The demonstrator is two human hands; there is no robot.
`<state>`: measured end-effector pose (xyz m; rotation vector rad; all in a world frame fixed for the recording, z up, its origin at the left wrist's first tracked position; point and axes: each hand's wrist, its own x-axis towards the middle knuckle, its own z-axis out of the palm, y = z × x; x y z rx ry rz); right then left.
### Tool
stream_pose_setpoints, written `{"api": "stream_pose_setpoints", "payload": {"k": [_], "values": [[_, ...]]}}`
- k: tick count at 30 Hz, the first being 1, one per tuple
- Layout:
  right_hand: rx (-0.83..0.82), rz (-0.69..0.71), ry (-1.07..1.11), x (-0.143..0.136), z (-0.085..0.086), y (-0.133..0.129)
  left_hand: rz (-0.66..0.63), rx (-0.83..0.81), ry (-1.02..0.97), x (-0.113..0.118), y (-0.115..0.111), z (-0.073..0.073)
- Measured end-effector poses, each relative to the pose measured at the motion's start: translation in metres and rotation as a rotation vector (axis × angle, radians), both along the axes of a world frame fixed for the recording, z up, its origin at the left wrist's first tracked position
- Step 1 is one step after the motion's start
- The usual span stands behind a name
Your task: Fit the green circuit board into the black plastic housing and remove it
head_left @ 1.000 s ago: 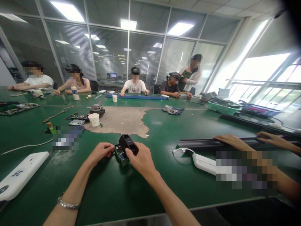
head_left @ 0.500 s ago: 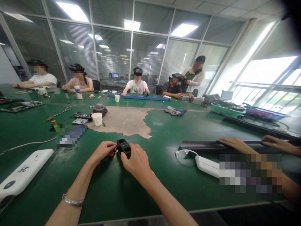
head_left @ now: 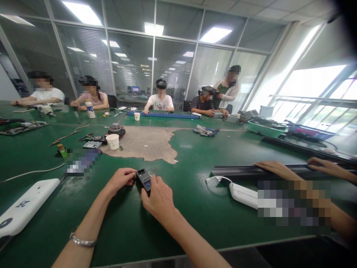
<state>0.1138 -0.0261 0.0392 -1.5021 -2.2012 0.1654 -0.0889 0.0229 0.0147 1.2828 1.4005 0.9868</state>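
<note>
A small black box-shaped device (head_left: 143,178) with square openings in its upper face is just above the green table (head_left: 189,230), in front of me. My right hand (head_left: 158,193) grips its near right end between thumb and fingers. My left hand (head_left: 122,180) is at the device's far left side, its fingertips drawn together against or beside the corner. Whatever those fingertips pinch is too small to make out. A silvery band (head_left: 82,241) circles my left wrist.
A white power bank (head_left: 29,204) lies left, a paper cup (head_left: 112,142) ahead beside loose electronic parts. At right, another person's hands (head_left: 275,169) rest on a long black bar (head_left: 237,171), near a white device (head_left: 244,194). Several people sit across the table.
The black device has tilted, so its upper face shows more, and a bluish patch on it is now visible. My right hand has shifted slightly left and nearer. The whole view has moved a little.
</note>
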Motion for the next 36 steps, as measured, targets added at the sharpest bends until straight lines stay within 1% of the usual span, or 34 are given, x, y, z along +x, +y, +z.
{"api": "stream_pose_setpoints", "payload": {"k": [4, 6, 8, 11, 13, 15, 17, 20, 23, 25, 27, 31, 36], "values": [[0.013, 0.007, 0.054, 0.003, -0.003, 0.0, -0.007, 0.004, 0.011, 0.0, 0.0, 0.0], [0.017, 0.012, 0.087, 0.004, -0.002, 0.0, -0.002, 0.003, 0.006, 0.0, 0.0, 0.0], [0.036, 0.014, 0.122, 0.005, 0.003, 0.002, -0.004, 0.002, -0.012, 0.0, 0.0, -0.001], [0.085, 0.018, 0.175, 0.009, 0.014, 0.007, -0.027, 0.007, -0.049, -0.001, 0.0, -0.002], [0.112, 0.012, 0.206, 0.015, 0.02, 0.014, -0.032, 0.008, -0.052, -0.002, 0.001, -0.003], [0.129, -0.018, 0.223, 0.024, 0.023, 0.023, -0.023, 0.004, -0.038, -0.003, 0.001, -0.004], [0.129, -0.062, 0.21, 0.035, 0.02, 0.032, -0.02, -0.001, -0.016, -0.003, 0.002, -0.006], [0.104, -0.147, 0.155, 0.047, 0.009, 0.041, -0.021, -0.011, 0.03, -0.004, 0.003, -0.007], [0.052, -0.215, 0.055, 0.05, -0.002, 0.043, -0.028, -0.01, 0.056, -0.003, 0.003, -0.007], [0.02, -0.245, -0.009, 0.05, -0.006, 0.043, -0.033, -0.01, 0.066, -0.003, 0.004, -0.006], [0.009, -0.252, -0.039, 0.049, -0.008, 0.042, -0.036, -0.014, 0.072, -0.003, 0.005, -0.006], [0.018, -0.223, -0.043, 0.05, -0.009, 0.044, -0.035, -0.022, 0.097, -0.003, 0.007, -0.004], [-0.003, -0.197, -0.014, 0.053, -0.011, 0.045, -0.061, -0.012, 0.117, -0.001, 0.003, 0.0]]}}
